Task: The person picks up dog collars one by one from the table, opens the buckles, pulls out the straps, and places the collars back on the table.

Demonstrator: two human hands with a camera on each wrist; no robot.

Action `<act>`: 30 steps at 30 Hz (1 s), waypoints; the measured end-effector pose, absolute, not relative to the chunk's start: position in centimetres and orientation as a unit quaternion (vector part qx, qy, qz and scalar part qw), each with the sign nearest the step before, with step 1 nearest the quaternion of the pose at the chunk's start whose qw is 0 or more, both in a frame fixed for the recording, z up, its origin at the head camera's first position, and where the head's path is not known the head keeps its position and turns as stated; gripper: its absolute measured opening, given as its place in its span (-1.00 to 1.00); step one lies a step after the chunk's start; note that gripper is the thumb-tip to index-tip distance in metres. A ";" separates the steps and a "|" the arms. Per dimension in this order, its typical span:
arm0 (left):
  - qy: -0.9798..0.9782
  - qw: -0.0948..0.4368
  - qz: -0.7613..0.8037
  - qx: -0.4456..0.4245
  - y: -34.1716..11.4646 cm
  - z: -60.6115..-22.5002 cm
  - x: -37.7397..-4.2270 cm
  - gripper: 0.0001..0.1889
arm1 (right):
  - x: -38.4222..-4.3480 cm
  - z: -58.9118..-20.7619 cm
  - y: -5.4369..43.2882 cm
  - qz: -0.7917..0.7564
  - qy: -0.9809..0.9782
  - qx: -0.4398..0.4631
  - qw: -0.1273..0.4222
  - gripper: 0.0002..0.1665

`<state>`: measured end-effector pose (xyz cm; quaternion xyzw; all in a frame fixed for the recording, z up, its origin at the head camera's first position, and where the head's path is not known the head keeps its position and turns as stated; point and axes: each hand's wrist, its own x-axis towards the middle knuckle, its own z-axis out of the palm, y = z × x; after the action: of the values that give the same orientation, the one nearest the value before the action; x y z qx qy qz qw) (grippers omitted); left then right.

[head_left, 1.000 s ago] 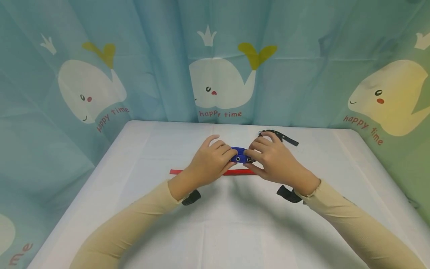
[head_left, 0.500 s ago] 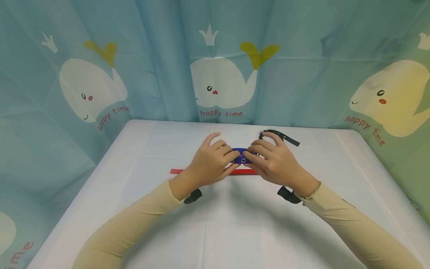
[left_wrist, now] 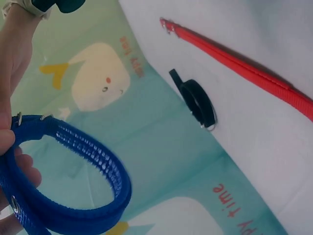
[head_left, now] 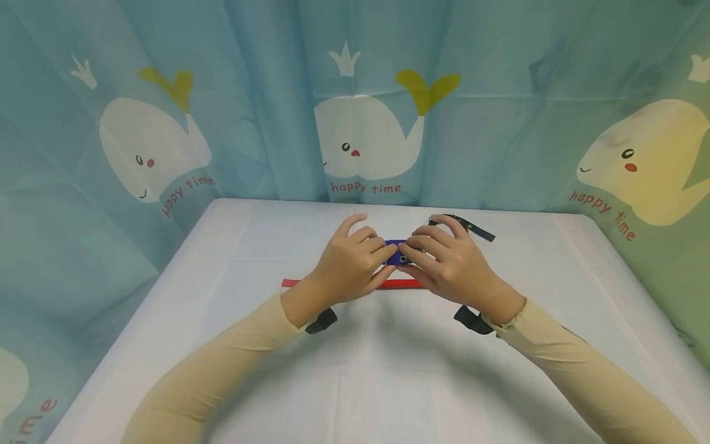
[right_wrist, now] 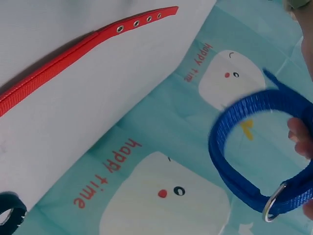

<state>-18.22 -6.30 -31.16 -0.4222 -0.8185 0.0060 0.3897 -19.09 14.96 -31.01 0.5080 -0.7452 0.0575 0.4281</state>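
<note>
A blue pet collar [head_left: 395, 243] is held up above the table between both hands, bent into a loop. My left hand [head_left: 349, 265] pinches one side of it, thumb below and fingers above. Facing it, my right hand [head_left: 452, 262] pinches the other side, its fingertips nearly meeting the left ones. The left wrist view shows the collar's padded mesh lining [left_wrist: 98, 159] and an eyelet [left_wrist: 14, 204] in its strap. A metal D-ring [right_wrist: 273, 201] hangs from the band in the right wrist view. The fingers cover much of the buckle area.
Flat on the white table [head_left: 377, 382] lies a red collar [head_left: 402, 283], its eyelets [right_wrist: 136, 23] at one end. A black collar [left_wrist: 198, 103] sits coiled near the back edge. Behind hangs a blue-green curtain [head_left: 266, 123] with printed whales.
The right fingers have shifted left along the blue collar, closer to the left ones, covering the metal fitting seen earlier. The collar has risen slightly. The red and black collars stay put.
</note>
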 end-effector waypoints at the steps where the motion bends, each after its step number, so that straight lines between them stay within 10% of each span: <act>1: -0.818 0.392 0.010 -0.421 -6.3 -31.2 -18.2 -0.74 | -19.1 -31.0 14.9 0.055 -0.740 0.510 0.435 -0.58; 30: -0.833 0.362 0.000 -0.418 -7.0 -31.1 -18.5 -0.71 | -18.9 -30.6 15.2 0.091 -0.729 0.515 0.443 -0.55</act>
<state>-18.51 -7.03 -31.14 -0.4184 -0.8331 0.0000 0.3616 -18.93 15.16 -30.64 0.5145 -0.7287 0.0906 0.4427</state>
